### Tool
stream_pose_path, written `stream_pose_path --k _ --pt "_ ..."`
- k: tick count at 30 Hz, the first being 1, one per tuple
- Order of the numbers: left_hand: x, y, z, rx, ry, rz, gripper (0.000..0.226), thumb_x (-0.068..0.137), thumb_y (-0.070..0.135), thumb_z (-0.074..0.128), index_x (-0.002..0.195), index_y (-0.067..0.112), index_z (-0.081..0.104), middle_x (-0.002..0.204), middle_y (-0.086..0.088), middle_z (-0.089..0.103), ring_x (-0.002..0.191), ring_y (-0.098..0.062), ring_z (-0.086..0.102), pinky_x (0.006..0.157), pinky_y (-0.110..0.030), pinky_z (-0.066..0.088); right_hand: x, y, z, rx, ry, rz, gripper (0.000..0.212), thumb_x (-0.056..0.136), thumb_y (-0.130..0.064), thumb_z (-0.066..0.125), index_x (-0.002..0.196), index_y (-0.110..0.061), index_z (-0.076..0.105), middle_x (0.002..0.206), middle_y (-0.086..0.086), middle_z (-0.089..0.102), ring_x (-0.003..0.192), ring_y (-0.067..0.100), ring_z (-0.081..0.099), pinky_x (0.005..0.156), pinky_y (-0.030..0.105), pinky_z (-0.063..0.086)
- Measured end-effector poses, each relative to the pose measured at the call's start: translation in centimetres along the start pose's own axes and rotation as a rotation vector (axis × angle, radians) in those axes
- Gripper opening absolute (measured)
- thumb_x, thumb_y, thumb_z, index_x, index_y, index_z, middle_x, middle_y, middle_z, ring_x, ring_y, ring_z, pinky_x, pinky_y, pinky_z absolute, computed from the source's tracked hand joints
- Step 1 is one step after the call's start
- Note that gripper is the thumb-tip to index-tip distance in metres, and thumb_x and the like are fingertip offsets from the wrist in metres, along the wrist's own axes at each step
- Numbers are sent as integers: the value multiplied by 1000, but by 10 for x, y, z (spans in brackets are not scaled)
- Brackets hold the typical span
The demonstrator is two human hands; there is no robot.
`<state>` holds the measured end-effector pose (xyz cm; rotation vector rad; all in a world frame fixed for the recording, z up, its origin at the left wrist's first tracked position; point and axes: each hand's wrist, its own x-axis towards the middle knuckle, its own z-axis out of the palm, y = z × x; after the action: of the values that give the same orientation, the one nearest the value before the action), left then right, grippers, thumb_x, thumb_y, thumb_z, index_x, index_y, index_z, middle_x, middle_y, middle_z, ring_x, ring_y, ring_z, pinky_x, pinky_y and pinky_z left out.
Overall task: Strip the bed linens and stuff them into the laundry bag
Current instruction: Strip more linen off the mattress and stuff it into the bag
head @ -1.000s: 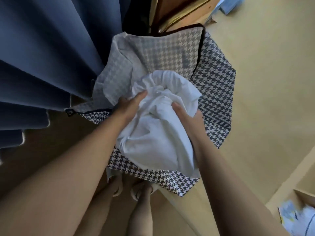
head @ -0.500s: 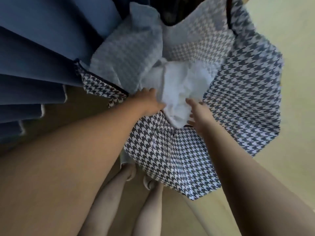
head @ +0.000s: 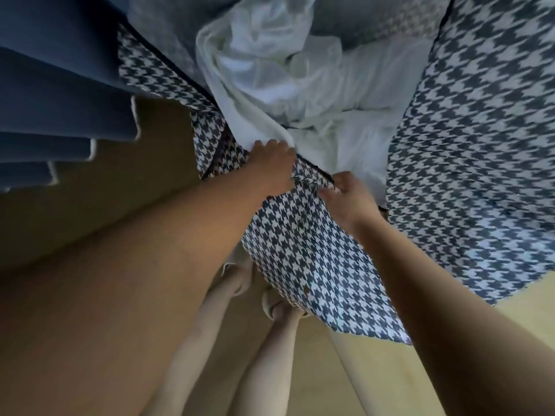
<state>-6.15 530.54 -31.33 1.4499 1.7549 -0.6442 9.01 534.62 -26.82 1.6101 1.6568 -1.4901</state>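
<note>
On your left hand (head: 271, 166) the fingers (head: 277, 146) are clenched over the near rim of the laundry bag (head: 468, 151) at frame centre. A fold of the white linens (head: 315, 94) laps over the edge just there; whether you have caught that fold too, I cannot tell. Your right hand (head: 350, 199) pinches the same rim just beside it. The linens sit bunched in the bag's mouth, upper centre, likely not yet pressed down. Tug the rim unevenly and the overhanging fold may slide onto the floor (head: 450, 370). The blue curtain (head: 60, 85), upper left, touches the bag and could get dragged in.
</note>
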Motion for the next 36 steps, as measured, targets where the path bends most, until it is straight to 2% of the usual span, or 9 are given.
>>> stream_pose_path --k 7,11,17,20,22,24,29,33,36 --pt "45 7 33 165 56 239 75 93 44 51 150 7 19 154 -11 26 142 -27 20 115 -46 21 43 4 38 -202 -5 -90 32 94 -17 44 124 -8 49 114 9 59 84 24 58 66 29 40" --pt "58 -3 38 213 -70 34 77 92 65 32 147 11 32 151 -13 33 142 -31 19 114 -57 2 57 6 53 -155 -23 -78 27 95 -19 43 118 -8 51 96 7 60 83 24 56 66 34 43" --pt "21 -3 30 180 95 228 30 93 31 47 113 12 60 115 -7 62 120 -27 43 108 -49 20 48 6 49 -216 -36 -168 59 84 -19 55 140 -13 37 135 8 49 120 27 48 101 42 39" --pt "-26 -7 18 68 265 335 27 88 28 53 103 8 64 104 -8 67 116 -26 48 111 -45 16 27 -3 42 -465 -166 -269 37 86 -37 54 118 -19 49 108 0 62 110 19 52 113 53 21" --pt "-56 -20 12 -29 438 430 28 81 30 54 90 6 65 89 -10 67 101 -29 56 101 -48 30 5 -15 36 -623 -177 -412 26 92 -44 47 94 -18 49 74 -7 54 86 17 56 99 39 38" --pt "-77 -37 5 -140 573 495 40 70 44 46 76 8 62 74 -9 64 82 -30 60 84 -45 40 -24 -31 27 -634 -138 -536 29 93 -44 47 80 -19 42 62 -9 40 68 18 49 58 26 37" --pt "-100 -73 -44 -94 221 358 88 58 87 51 112 18 58 110 -1 61 109 -22 52 101 -38 20 -86 -70 -11 -691 19 -583 39 91 -45 52 71 -17 37 61 -3 35 65 19 39 56 27 31" --pt "-105 -109 -71 -10 131 196 52 90 54 52 125 16 54 128 -9 56 124 -27 45 112 -50 17 -129 -91 -54 -756 118 -560 46 89 -41 56 60 -19 29 55 -2 37 49 7 29 45 22 20" --pt "-117 -95 -90 -25 261 225 31 100 30 44 112 5 58 116 -18 61 111 -34 54 97 -42 31 -162 -100 -69 -799 168 -539 47 89 -41 56 59 -19 27 53 -3 36 46 10 31 45 23 19"
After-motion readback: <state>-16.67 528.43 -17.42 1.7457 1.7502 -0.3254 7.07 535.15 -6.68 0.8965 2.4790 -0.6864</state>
